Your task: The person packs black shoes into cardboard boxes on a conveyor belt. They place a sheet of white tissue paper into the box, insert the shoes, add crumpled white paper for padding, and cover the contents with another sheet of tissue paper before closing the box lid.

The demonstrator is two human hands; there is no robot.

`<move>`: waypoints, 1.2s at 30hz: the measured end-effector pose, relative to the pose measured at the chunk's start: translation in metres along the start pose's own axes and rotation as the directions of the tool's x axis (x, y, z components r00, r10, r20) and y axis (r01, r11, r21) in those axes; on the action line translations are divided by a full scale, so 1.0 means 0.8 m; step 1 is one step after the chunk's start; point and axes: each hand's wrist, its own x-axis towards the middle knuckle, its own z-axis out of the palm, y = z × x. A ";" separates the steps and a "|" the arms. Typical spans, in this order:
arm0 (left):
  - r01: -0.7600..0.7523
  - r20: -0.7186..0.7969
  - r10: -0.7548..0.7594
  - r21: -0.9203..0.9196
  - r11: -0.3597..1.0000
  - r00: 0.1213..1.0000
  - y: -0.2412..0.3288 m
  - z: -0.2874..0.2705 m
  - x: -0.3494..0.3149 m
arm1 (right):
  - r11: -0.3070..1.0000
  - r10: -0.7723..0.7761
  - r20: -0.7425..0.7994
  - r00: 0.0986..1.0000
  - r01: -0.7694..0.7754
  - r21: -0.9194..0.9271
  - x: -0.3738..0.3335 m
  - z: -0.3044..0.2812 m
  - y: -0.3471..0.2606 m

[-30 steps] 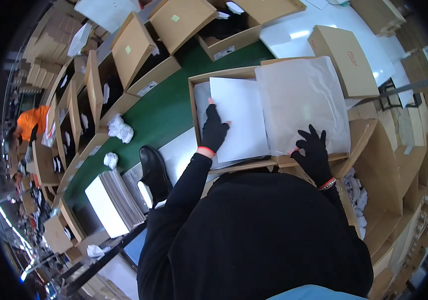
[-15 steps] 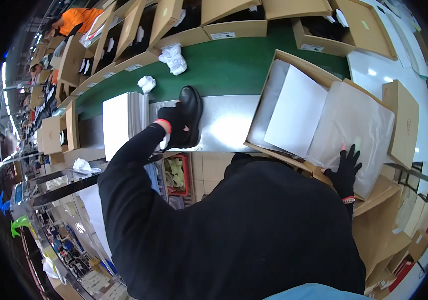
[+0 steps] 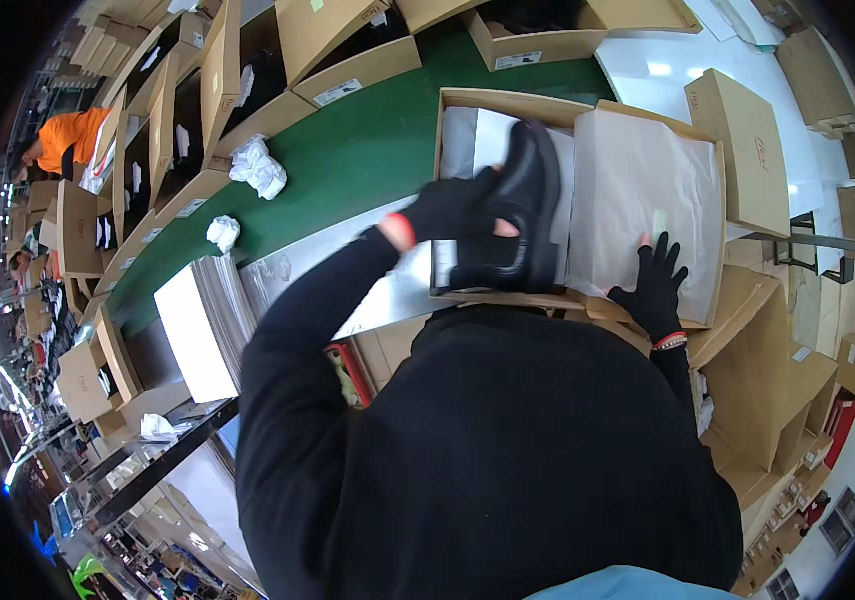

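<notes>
My left hand [image 3: 456,208], in a black fingerless glove, grips a black ankle boot [image 3: 538,205]. The boot lies on its side over the open cardboard shoebox [image 3: 508,97]; I cannot tell whether it touches the bottom. Under it, white paper [image 3: 491,132] lines the box. Thin whitish tissue paper [image 3: 648,170] covers the inside of the opened lid to the right. My right hand [image 3: 656,285], gloved the same way, rests with fingers spread on the tissue paper's near part.
A stack of white sheets [image 3: 198,330] stands at the left. Crumpled paper [image 3: 259,168] lies on the green belt [image 3: 348,150]. Open shoeboxes [image 3: 348,85] line its far side. A closed box [image 3: 743,150] is at the right. A person in orange [image 3: 68,140] is far left.
My left hand has carried the boot rightward from the metal surface to over the open box. My right hand stays spread on the tissue paper. The whole view has shifted.
</notes>
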 end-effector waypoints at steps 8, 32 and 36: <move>-0.280 -0.563 0.399 0.290 0.915 0.723 0.013 0.124 0.027 | 0.962 -0.082 -0.270 0.959 0.147 0.230 -0.019 0.003 -0.011; 0.456 -0.912 -0.222 -0.044 0.889 0.344 -0.530 -0.028 -0.290 | 0.625 -0.566 -0.081 0.820 0.491 0.607 -0.025 -0.085 -0.322; -0.202 -0.634 -0.401 -0.665 0.719 0.661 -0.249 -0.017 -0.248 | 0.437 -0.535 -0.247 0.808 0.514 0.738 -0.028 -0.073 -0.354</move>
